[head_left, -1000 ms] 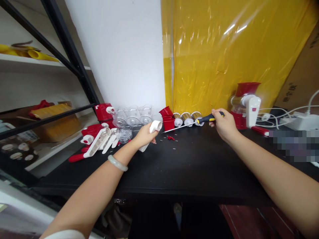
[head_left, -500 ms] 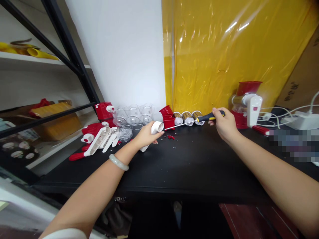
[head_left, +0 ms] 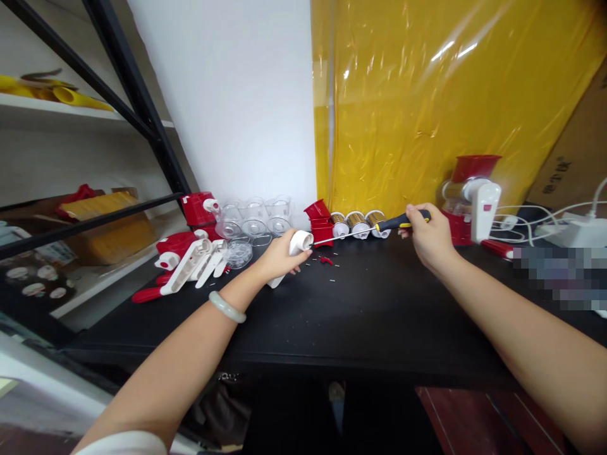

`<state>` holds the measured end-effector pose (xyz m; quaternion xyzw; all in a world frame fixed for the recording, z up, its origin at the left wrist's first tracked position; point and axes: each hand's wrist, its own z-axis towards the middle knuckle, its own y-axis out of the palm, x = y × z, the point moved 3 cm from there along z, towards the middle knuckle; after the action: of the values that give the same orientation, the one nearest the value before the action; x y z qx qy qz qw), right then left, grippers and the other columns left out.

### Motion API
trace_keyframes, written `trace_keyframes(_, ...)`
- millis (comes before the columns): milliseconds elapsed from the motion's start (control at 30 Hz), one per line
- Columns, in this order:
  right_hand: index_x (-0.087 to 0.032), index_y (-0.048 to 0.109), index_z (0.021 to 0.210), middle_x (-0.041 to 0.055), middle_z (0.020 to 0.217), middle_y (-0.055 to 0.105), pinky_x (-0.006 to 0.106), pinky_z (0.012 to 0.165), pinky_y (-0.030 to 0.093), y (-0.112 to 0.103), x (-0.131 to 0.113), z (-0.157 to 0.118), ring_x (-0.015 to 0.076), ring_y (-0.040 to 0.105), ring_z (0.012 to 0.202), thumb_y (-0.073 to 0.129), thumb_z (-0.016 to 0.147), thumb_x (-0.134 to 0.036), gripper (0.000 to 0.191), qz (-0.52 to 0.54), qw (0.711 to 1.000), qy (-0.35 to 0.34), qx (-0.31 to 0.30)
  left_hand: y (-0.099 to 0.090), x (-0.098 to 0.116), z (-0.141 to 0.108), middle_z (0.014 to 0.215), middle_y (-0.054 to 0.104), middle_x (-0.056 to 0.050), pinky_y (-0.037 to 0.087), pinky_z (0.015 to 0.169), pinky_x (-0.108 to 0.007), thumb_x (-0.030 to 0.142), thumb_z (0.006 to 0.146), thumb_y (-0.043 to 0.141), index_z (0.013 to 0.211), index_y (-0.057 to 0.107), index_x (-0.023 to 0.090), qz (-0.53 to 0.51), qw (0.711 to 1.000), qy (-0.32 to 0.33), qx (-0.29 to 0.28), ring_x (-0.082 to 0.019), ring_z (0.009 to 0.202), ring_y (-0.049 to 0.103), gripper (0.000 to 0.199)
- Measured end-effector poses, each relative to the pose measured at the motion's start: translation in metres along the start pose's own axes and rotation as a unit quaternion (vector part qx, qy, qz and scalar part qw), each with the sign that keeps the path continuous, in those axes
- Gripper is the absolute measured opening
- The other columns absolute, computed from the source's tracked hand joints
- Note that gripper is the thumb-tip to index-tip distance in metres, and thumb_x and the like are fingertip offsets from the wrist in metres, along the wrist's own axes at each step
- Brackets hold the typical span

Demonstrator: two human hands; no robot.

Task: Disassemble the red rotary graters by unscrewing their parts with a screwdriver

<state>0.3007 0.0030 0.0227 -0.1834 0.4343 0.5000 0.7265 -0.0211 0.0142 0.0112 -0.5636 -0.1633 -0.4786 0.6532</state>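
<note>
My left hand is closed around a white plastic crank handle, its round hollow end facing right. In my right hand is a screwdriver with a black and yellow grip, held nearly level. Its thin shaft runs left, and the tip meets the open round end of the white part; the exact contact is too small to make out. On the table just right of my left hand lie a small red piece and several small metal pins or screws.
Along the wall stand clear plastic cups, red hoppers and metal grater drums. White crank handles and red housings lie left on the black table. An assembled rotary grater and white cables are right.
Both hands keep almost the same pose, the screwdriver tip still at the white part. The whole view has shifted very slightly.
</note>
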Motion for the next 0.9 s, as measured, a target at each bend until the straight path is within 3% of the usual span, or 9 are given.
trace_keyframes(333,-0.023,0.05,0.069,-0.0057,0.049,0.05,0.022,0.034,0.04,0.001,0.004,0.0,0.0109,0.051,0.038,0.068,0.076,-0.044,0.028,0.007,0.999,0.031,-0.021,-0.001,0.0,0.0,0.066,0.062,0.0,0.045,0.039,-0.024,0.04,0.073,0.07,0.108,0.053,0.02,0.008,1.0,0.003,0.006,-0.017,0.044,0.06,0.044)
trace_keyframes(533,-0.023,0.048,0.069,-0.0063,0.048,0.05,0.021,0.035,0.041,-0.001,0.004,0.002,0.0107,0.052,0.038,0.068,0.075,-0.046,0.031,0.007,1.0,0.009,-0.005,-0.001,-0.005,0.002,0.065,0.063,0.001,0.045,0.038,-0.024,0.032,0.07,0.073,0.104,0.052,0.021,-0.008,1.0,-0.008,0.022,-0.016,0.043,0.059,0.042)
trace_keyframes(700,-0.023,0.05,0.071,-0.006,0.051,0.051,0.021,0.035,0.043,-0.002,0.007,0.003,0.0105,0.053,0.039,0.067,0.076,-0.047,0.03,0.006,1.0,-0.004,0.002,0.0,-0.01,0.005,0.056,0.058,0.003,0.045,0.039,-0.025,0.031,0.076,0.067,0.1,0.05,0.022,-0.039,0.998,-0.026,0.032,-0.018,0.042,0.059,0.03)
trace_keyframes(900,-0.022,0.051,0.072,-0.0055,0.052,0.053,0.021,0.038,0.046,0.0,0.003,-0.001,0.0106,0.054,0.041,0.067,0.077,-0.046,0.029,0.018,1.0,-0.002,0.005,-0.001,-0.014,0.007,0.061,0.059,0.002,0.046,0.039,-0.027,0.03,0.077,0.064,0.092,0.043,0.022,-0.038,0.997,-0.043,0.046,-0.018,0.043,0.059,0.026)
